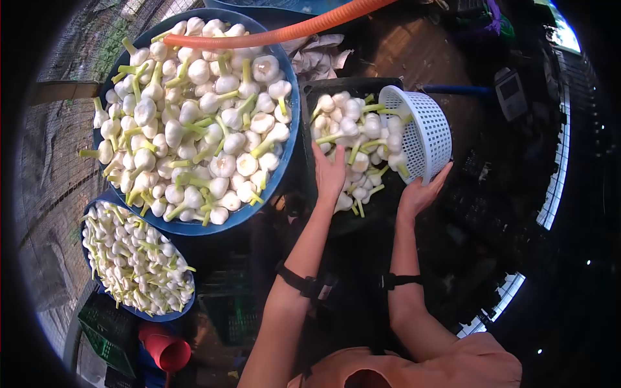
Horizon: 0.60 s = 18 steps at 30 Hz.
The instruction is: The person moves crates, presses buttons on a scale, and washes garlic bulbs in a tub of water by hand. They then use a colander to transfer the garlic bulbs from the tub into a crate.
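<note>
A white perforated basket [435, 129] is tipped on its side, its mouth facing left over a dark crate [314, 87]. Garlic bulbs [352, 126] with green stems lie in the crate and at the basket's mouth. My right hand [424, 191] holds the basket's lower rim, fingers against its underside. At the left side of the garlic pile, my left hand [330, 169] touches the bulbs with its fingers spread. Both wrists are bare and a black strap circles each forearm.
A large blue tub [294, 129] full of garlic stands at the left, with an orange hose [291, 32] across it. Below it is a smaller blue tub [192, 288] of garlic. A red container [173, 354] and green crate [107, 330] are lower left.
</note>
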### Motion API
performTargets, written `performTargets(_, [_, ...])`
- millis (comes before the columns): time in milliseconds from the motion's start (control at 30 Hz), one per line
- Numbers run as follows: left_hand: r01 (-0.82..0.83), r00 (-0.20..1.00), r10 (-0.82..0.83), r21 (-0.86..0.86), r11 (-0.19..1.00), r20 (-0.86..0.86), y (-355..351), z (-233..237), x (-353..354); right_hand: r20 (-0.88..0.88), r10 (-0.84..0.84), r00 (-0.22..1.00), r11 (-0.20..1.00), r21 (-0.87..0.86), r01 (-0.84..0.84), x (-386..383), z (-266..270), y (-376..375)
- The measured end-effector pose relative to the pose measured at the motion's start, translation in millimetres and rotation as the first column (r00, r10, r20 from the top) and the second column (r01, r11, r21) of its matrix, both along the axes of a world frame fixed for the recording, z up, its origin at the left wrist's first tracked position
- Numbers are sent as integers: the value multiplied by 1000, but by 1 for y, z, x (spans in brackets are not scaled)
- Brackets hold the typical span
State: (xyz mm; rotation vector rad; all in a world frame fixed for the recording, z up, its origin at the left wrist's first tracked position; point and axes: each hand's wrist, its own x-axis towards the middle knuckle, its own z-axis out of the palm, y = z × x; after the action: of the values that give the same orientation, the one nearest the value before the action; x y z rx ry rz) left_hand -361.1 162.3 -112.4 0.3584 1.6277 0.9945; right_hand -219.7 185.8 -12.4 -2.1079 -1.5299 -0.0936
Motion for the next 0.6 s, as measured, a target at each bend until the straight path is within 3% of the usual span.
performTargets(100, [41, 999, -41, -19, 999, -28, -11, -1, 4, 75, 21, 997, 998, 59, -25, 22, 7, -4])
performTargets(167, [-5, 1000, 4, 106, 994, 8, -13, 2, 14, -276, -19, 961, 996, 80, 43, 26, 24, -1])
performTargets(200, [-3, 1000, 2, 109, 994, 11, -10, 1, 16, -316, -15, 949, 998, 58, 35, 34, 27, -1])
performTargets(300, [461, 842, -400, 97, 882, -363, 14, -9, 15, -241, 13, 970, 999, -30, -20, 39, 48, -10])
performTargets(367, [444, 818, -369, 78, 892, -441, 31, -21, 8, -198, 32, 980, 998, -40, -40, 54, 54, -21])
performTargets(433, [629, 662, -511, 36, 777, -548, 44, -22, -7, -94, 30, 995, 994, -105, -40, 58, 62, -27])
performTargets(500, [646, 612, -517, 1, 764, -599, 39, -18, -7, -200, -2, 980, 997, -79, -14, 49, 66, -31])
performTargets(567, [805, 578, -705, 146, 575, -410, 20, -13, -9, -383, 27, 923, 998, -42, -47, 42, 65, -27])
performTargets(600, [861, 485, -714, 132, 492, -505, 1, -11, 0, -457, 10, 890, 998, -53, -38, 32, 64, -23])
